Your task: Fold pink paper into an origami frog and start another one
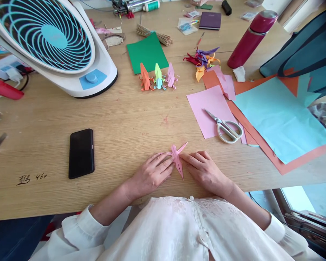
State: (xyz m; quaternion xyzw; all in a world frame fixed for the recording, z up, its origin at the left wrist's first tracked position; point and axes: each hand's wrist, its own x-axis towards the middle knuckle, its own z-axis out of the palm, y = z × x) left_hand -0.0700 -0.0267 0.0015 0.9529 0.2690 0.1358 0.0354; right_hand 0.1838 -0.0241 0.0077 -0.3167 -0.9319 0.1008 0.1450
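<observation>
A small pink folded paper figure (177, 159) lies on the wooden table (125, 119) near its front edge. My left hand (152, 174) presses on the figure's left side with fingers together. My right hand (203, 170) pinches its right side. Both hands touch the paper, and part of it is hidden under my fingers.
Scissors (225, 127) lie on a pink sheet (210, 108) to the right, beside orange and light blue sheets (279, 119). A black phone (81, 153) lies left. Three folded figures (158, 78), a green sheet (146, 52), a fan (54, 43) and a red bottle (251, 38) stand farther back.
</observation>
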